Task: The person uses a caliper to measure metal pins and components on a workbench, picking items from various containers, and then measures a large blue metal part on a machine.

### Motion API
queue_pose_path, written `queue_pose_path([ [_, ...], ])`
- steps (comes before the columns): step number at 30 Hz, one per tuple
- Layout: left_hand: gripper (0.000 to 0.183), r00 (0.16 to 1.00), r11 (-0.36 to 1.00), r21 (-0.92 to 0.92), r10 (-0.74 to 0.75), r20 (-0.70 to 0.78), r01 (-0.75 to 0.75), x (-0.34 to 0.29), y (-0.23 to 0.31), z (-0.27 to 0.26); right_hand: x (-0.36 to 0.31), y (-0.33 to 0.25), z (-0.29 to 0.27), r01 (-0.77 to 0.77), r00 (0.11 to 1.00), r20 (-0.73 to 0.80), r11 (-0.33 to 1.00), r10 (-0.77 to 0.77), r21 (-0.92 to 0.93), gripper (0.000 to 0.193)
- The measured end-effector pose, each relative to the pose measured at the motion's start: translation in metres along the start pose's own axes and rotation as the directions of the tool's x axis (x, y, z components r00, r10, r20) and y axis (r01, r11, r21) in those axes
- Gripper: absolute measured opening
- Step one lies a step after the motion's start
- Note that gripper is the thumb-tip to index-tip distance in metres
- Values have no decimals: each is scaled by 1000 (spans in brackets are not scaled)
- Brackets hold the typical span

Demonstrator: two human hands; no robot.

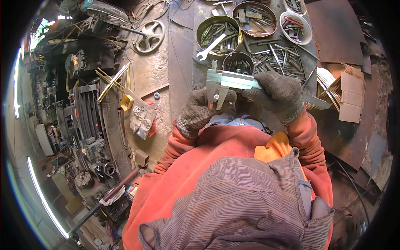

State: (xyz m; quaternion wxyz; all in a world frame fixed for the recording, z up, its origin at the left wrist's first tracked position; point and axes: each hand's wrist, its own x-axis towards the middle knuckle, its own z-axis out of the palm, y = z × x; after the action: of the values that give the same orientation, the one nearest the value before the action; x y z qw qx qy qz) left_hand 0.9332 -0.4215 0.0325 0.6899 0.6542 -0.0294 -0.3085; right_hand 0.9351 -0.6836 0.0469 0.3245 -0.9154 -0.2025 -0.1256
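Observation:
A steel vernier caliper (pixel 237 81) lies crosswise in front of my chest, its jaws pointing toward me and slightly apart. My right hand (pixel 280 96), in a dark knitted glove, is closed around the caliper's beam, whose far end sticks out past the glove on the right. My left hand (pixel 196 109), gloved the same way, is closed right at the jaws. A small shiny metal bit (pixel 216 96) shows between the jaws; the glove hides most of whatever my left fingers grip. Just beyond the caliper stands a small round tin (pixel 223 63) of metal pieces.
Round tins (pixel 197 35) of drill bits and cutters stand on the metal bench (pixel 182 50), a open-end wrench (pixel 211 46) across one. Loose bits (pixel 280 60) lie beside them. Right are a cardboard piece (pixel 351 96) and steel sheets (pixel 339 31); left, a handwheel (pixel 151 37) and machinery.

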Motion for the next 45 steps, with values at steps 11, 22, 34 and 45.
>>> queue_pose_path([
  [11, 32, 1000, 993, -118, 25, 9, -24, -2, -8, -6, 0, 0, 7, 3, 1000, 3, 1000, -3, -9, 37],
  [22, 34, 1000, 992, -130, -11, -5, 10, -3, -10, -1, -8, 0, 6, -10, 1000, -1, 1000, 10, -6, 38],
  [34, 34, 1000, 998, -62, -19, 8, 20, -1, -11, 10, -23, 3, 2, 16, 1000, -12, 1000, -16, -17, 56],
  [45, 33, 939, 940, 3, -342, -40, 342, 8, -11, 9, -31, 52, 43, -527, 818, -19, 761, 576, 378, 47],
])
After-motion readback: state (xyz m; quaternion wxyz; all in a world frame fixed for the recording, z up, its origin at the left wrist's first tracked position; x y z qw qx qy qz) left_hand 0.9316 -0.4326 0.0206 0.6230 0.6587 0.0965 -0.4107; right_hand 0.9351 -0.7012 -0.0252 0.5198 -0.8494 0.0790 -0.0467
